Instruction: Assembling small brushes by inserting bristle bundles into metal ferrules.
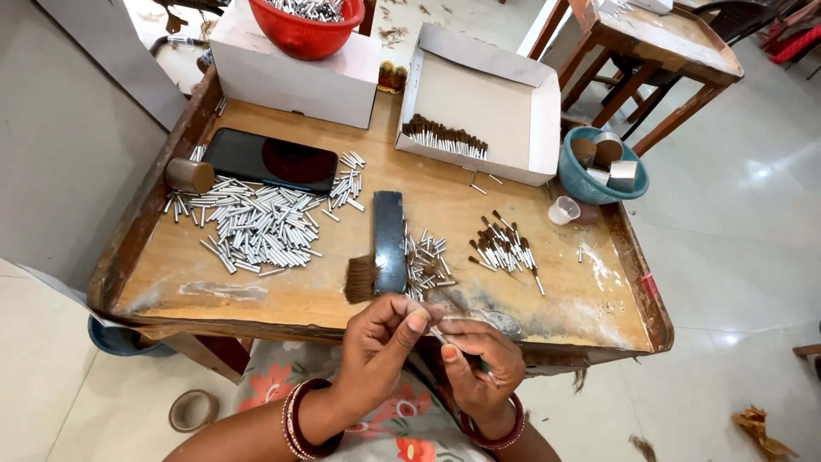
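At the near edge of the wooden tabletop (256, 295), the left hand (380, 338) and the right hand (479, 359) meet over the person's lap, fingertips pressed together around a thin silver metal tube (439, 335) that runs between them; the left hand pinches it between thumb and forefinger, and the right hand is curled around its lower end, though whether anything else sits inside that grip cannot be told. Just beyond the left hand lies a dark rectangular block (389, 241) with a tuft of brown bristles (360, 280) at its near end, and beside it, just beyond the right hand, a small scatter of silver tubes (426, 261). Farther out past the right hand is a cluster of tubes with brown bristle tips (503, 248). Well to the left of the left hand spreads a large heap of plain silver tubes (256, 224), with a black phone (269, 160) beyond it. At the far side, a shallow white cardboard box (479, 103) holds a row of bristle-tipped tubes, a red bowl (305, 34) sits on another white box (295, 73), and a teal bowl (599, 171) stands off to the right.
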